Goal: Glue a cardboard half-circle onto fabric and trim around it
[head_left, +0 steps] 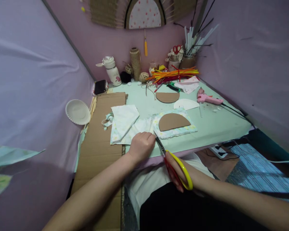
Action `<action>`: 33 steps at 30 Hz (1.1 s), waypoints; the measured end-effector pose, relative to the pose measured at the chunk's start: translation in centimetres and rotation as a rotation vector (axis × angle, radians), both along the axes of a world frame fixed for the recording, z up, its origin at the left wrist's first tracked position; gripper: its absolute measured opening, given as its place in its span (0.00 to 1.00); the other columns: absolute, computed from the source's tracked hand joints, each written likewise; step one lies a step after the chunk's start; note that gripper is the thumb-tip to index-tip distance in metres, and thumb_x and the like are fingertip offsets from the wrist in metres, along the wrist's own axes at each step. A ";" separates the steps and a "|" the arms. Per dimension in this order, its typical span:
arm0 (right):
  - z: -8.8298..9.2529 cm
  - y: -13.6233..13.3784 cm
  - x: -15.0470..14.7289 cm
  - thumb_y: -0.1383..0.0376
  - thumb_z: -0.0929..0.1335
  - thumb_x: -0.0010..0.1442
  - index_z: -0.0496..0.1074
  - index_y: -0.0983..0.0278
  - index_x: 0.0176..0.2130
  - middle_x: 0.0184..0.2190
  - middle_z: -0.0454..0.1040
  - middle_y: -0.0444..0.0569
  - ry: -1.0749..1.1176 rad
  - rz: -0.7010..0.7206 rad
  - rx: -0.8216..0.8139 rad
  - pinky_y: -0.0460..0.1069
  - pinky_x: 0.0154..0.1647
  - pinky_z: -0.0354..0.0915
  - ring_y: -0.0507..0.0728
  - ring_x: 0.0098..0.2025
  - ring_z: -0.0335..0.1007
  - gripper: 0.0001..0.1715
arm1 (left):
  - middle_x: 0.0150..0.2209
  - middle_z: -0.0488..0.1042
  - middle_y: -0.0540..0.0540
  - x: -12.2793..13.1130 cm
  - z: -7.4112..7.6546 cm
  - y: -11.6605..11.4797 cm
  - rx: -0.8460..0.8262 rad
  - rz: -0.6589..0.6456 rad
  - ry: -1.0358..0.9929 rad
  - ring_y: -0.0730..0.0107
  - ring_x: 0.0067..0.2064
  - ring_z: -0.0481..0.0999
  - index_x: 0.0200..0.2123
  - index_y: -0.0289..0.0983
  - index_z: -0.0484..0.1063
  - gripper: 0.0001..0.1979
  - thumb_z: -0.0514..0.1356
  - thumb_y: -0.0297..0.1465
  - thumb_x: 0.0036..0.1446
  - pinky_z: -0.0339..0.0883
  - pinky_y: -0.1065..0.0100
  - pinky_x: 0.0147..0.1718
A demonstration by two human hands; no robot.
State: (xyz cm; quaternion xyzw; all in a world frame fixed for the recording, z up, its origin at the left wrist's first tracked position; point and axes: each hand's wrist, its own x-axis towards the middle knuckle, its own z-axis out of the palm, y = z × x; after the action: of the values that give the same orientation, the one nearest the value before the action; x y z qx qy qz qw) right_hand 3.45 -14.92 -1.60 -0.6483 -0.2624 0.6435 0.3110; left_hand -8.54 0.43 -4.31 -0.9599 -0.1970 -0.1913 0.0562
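Note:
My right hand [177,171] grips a pair of scissors [186,173] with one yellow and one red handle. Their blades point up and left, with the tips at the front edge of the floral fabric [191,129]. My left hand [142,144] is closed on the edge of that fabric, just left of the blade tips. On the fabric's right part lies a cardboard half-circle [173,122]. A folded-over corner showing the pale underside [124,120] covers the left part. Behind are a second cardboard half-circle [168,97] and a white half-circle [186,104].
A cardboard sheet [100,154] runs along the left side, with a paper plate [77,111] and a phone [100,86] beyond. A pink glue gun [208,98] with its cord lies right. At the back stand a bottle [113,72], twine spool [135,64] and orange pipe cleaners [175,74].

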 end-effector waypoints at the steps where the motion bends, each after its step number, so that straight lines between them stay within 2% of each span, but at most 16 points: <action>1: 0.5 0.3 0.0 0.32 0.53 0.60 0.58 0.59 0.27 0.11 0.57 0.37 0.014 -0.019 -0.013 0.44 0.12 0.49 0.48 0.10 0.53 0.37 | 0.29 0.77 0.46 -0.1 0.0 0.0 0.002 -0.005 -0.004 0.64 0.32 0.76 0.29 0.37 0.71 0.09 0.55 0.24 0.62 0.62 0.64 0.31; 4: 1.6 1.1 0.0 0.32 0.54 0.61 0.58 0.60 0.27 0.11 0.58 0.37 0.032 -0.069 -0.050 0.43 0.13 0.50 0.48 0.10 0.53 0.36 | 0.29 0.77 0.46 -0.2 0.0 0.0 0.016 -0.022 -0.017 0.64 0.33 0.76 0.29 0.37 0.71 0.10 0.55 0.23 0.62 0.62 0.63 0.31; 7: 1.9 1.6 0.2 0.32 0.55 0.60 0.58 0.60 0.26 0.11 0.58 0.37 0.043 -0.068 -0.070 0.43 0.13 0.51 0.48 0.10 0.53 0.37 | 0.29 0.77 0.46 -0.2 0.2 0.0 0.028 -0.042 -0.044 0.65 0.32 0.76 0.29 0.37 0.71 0.11 0.54 0.24 0.63 0.62 0.63 0.32; 12: 1.2 1.9 0.3 0.33 0.54 0.62 0.58 0.61 0.22 0.10 0.58 0.40 -0.038 -0.050 -0.004 0.44 0.13 0.51 0.48 0.10 0.55 0.38 | 0.29 0.77 0.46 -0.1 0.2 0.0 0.012 -0.050 -0.068 0.65 0.33 0.76 0.29 0.37 0.71 0.12 0.53 0.24 0.64 0.62 0.63 0.32; 17: 0.2 1.9 0.2 0.33 0.56 0.61 0.59 0.59 0.25 0.10 0.56 0.37 -0.050 -0.080 0.040 0.44 0.10 0.48 0.49 0.09 0.52 0.36 | 0.28 0.76 0.46 -0.1 0.2 0.1 0.024 -0.070 -0.086 0.66 0.33 0.75 0.29 0.37 0.71 0.12 0.53 0.24 0.64 0.62 0.64 0.32; 26: 2.4 3.4 1.0 0.33 0.55 0.62 0.58 0.61 0.23 0.12 0.56 0.38 0.096 -0.059 -0.028 0.43 0.12 0.51 0.47 0.11 0.52 0.38 | 0.28 0.76 0.46 0.0 0.5 0.0 0.024 -0.058 -0.097 0.67 0.33 0.76 0.29 0.37 0.72 0.12 0.53 0.25 0.64 0.63 0.65 0.33; 33: 1.5 3.6 0.7 0.34 0.57 0.61 0.58 0.61 0.21 0.10 0.56 0.38 0.052 -0.071 0.055 0.44 0.10 0.50 0.47 0.09 0.50 0.38 | 0.29 0.77 0.46 -0.1 0.6 0.2 0.030 -0.069 -0.123 0.66 0.33 0.76 0.29 0.38 0.72 0.12 0.53 0.25 0.64 0.63 0.64 0.33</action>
State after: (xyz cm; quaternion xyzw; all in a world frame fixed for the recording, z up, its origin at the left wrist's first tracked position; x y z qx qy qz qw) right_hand 4.19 -11.35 -0.08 -0.6315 -0.2484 0.6413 0.3581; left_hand -8.64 0.62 -3.75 -0.9516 -0.1639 -0.2549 0.0519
